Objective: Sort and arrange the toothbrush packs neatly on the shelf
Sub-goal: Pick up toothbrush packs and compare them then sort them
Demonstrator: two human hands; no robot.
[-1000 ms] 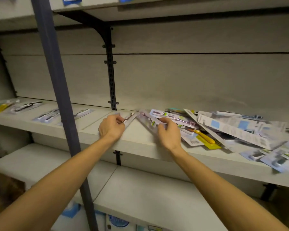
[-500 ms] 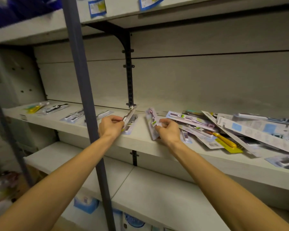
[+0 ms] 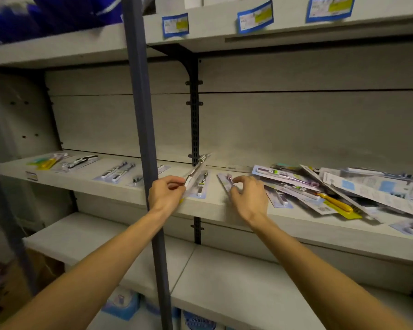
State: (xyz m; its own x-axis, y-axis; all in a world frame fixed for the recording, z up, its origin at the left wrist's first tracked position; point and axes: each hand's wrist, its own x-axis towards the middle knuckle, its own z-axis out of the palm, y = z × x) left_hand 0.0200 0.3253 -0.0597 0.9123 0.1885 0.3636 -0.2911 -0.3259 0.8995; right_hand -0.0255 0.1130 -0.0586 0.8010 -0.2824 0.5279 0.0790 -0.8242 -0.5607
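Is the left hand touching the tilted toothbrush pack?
Touching. The head view shows the left hand pinching the tilted toothbrush pack at its lower end.

A pale grey wood-grain shelf board (image 3: 119, 186) is carrying clear-fronted toothbrush packs: the yellow and teal pack (image 3: 45, 161) at the far left is sitting beside a black and white brush pack (image 3: 80, 161). A yellow-handled brush on a yellow card (image 3: 336, 206) is showing in the jumbled pile of white, light blue and purple packs (image 3: 343, 186). Blue-bordered price labels with yellow patches (image 3: 175, 25) are lining the grey upper shelf edge (image 3: 210, 39). A dark blue-grey upright post (image 3: 143, 115) is crossing in front.
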